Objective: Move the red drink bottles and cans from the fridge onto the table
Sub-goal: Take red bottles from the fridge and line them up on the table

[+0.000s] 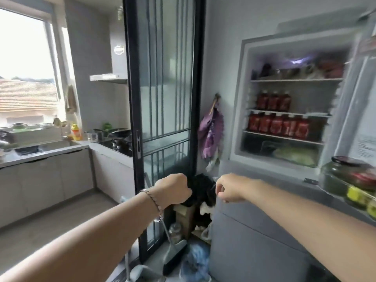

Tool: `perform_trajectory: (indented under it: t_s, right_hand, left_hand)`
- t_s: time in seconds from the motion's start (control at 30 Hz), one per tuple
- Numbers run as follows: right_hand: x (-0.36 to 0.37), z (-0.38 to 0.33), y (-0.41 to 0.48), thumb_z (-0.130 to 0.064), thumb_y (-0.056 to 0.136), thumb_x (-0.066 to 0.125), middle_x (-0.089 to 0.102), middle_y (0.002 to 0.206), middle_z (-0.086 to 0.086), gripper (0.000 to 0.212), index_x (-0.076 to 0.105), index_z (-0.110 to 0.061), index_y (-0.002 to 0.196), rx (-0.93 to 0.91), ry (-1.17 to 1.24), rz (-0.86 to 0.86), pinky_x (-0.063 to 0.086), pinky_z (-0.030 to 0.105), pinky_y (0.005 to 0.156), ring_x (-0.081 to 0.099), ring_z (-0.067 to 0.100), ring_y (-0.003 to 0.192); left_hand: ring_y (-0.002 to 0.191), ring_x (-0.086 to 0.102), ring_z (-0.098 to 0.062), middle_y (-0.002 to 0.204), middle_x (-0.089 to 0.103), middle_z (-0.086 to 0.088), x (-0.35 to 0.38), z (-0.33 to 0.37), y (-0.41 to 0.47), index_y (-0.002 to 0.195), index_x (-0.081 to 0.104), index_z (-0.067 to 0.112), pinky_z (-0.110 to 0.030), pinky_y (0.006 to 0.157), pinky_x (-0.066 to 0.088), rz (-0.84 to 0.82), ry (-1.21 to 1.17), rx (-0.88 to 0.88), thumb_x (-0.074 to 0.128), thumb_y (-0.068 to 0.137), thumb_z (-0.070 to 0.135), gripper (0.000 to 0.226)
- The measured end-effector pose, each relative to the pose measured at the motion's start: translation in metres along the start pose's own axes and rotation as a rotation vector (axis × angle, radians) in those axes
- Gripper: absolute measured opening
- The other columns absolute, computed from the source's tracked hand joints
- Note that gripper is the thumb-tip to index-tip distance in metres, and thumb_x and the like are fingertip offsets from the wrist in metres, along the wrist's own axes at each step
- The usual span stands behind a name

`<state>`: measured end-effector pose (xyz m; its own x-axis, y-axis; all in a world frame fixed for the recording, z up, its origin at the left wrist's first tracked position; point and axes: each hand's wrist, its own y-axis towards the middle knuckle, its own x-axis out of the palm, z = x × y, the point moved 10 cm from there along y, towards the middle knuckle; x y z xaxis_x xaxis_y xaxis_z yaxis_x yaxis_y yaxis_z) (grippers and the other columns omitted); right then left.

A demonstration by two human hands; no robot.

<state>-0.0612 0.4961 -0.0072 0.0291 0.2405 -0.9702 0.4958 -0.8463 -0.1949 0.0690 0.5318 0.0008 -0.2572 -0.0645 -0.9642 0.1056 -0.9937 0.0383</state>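
home kitchen — likely | sink (48,146), hob (117,146), window (24,64) | open fridge (284,119) — stocked shelves

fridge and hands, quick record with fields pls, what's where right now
fridge: open
second shelf: three red bottles
third shelf: red drinks, about five in a row
left hand: fingers curled, holds nothing
right hand: fingers curled, holds nothing
hands vs drinks: both hands are low, apart from the shelves
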Motion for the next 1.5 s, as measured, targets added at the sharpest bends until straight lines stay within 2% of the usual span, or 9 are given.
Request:
perform_trajectory:
  t_s: [0.07,0.33,0.57,0.73,0.93,1.13,1.27,1.43,1.5]
  right_hand:
    - [-0.030,0.045,0.027,-0.009,0.088,0.043,0.071,0.099,0.006,0.031,0.065,-0.002,0.109,0.082,0.017,0.053,0.044,0.027,0.062,0.064,0.023,0.084]
    - [-0.123,0.206,0.089,-0.013,0.087,0.046,0.074,0.091,0.004,0.028,0.070,-0.008,0.101,0.382,0.041,0.193,0.055,0.036,0.083,0.068,0.022,0.090]
    - [-0.187,0.350,0.142,-0.010,0.089,0.049,0.068,0.080,0.002,0.024,0.061,-0.018,0.070,0.545,0.095,0.305,0.048,0.025,0.061,0.062,0.017,0.070]
    - [-0.239,0.439,0.203,-0.010,0.085,0.049,0.070,0.084,0.004,0.031,0.057,-0.021,0.058,0.544,0.045,0.402,0.052,0.030,0.073,0.062,0.019,0.073]
    - [-0.322,0.519,0.274,-0.013,0.089,0.052,0.069,0.106,0.004,0.022,0.071,-0.014,0.099,0.523,-0.010,0.547,0.051,0.030,0.083,0.064,0.022,0.097]
    - [-0.371,0.587,0.343,-0.019,0.091,0.054,0.062,0.120,0.003,0.027,0.060,-0.017,0.117,0.594,0.016,0.663,0.047,0.030,0.083,0.059,0.023,0.107]
    - [-0.390,0.627,0.391,-0.031,0.088,0.056,0.056,0.127,0.009,0.047,0.046,-0.024,0.134,0.637,0.036,0.727,0.047,0.034,0.093,0.054,0.027,0.113]
    - [-0.420,0.665,0.454,-0.064,0.074,0.053,0.034,0.145,0.016,0.073,0.038,-0.030,0.137,0.752,0.073,0.693,0.023,0.046,0.110,0.022,0.040,0.134]
    - [-0.427,0.681,0.480,-0.079,0.065,0.050,0.007,0.155,0.023,0.099,0.027,-0.028,0.145,0.826,0.221,0.725,0.015,0.052,0.113,0.008,0.046,0.140]
  left_hand:
    - [0.101,0.060,-0.031,0.110,0.062,-0.012,-0.002,0.030,0.062,0.107,0.059,0.005,-0.034,0.077,0.048,-0.012,0.016,0.091,0.044,0.094,0.026,0.029]
    - [0.103,0.060,-0.027,0.112,0.064,-0.010,0.003,0.151,0.259,0.108,0.063,0.009,-0.030,0.085,0.048,-0.055,0.057,0.388,0.045,0.091,0.027,0.031]
    - [0.073,0.059,-0.023,0.076,0.058,-0.001,0.014,0.289,0.393,0.077,0.060,0.009,-0.027,0.063,0.047,-0.103,-0.014,0.601,0.045,0.091,0.023,0.024]
    - [0.084,0.063,-0.025,0.093,0.066,-0.009,0.009,0.357,0.490,0.099,0.063,0.004,-0.033,0.073,0.053,-0.072,-0.107,0.645,0.048,0.092,0.023,0.026]
    - [0.064,0.057,-0.017,0.076,0.062,0.000,-0.035,0.413,0.611,0.091,0.060,0.014,-0.024,0.050,0.041,0.137,-0.262,0.598,0.047,0.092,0.023,0.015]
    - [0.092,0.062,-0.022,0.106,0.063,-0.003,-0.065,0.447,0.702,0.113,0.057,0.017,-0.032,0.076,0.051,0.306,-0.355,0.589,0.050,0.090,0.024,0.025]
    - [0.109,0.054,-0.030,0.123,0.049,-0.011,-0.056,0.464,0.776,0.114,0.054,0.013,-0.039,0.094,0.047,0.264,-0.451,0.534,0.058,0.084,0.027,0.034]
    - [0.131,0.028,-0.036,0.142,0.023,-0.019,-0.056,0.470,0.830,0.132,0.040,0.016,-0.041,0.110,0.028,0.371,-0.609,0.379,0.055,0.086,0.028,0.050]
    - [0.134,0.021,-0.036,0.146,0.015,-0.019,-0.056,0.472,0.837,0.138,0.035,0.018,-0.041,0.110,0.025,0.462,-0.599,0.381,0.052,0.088,0.024,0.053]
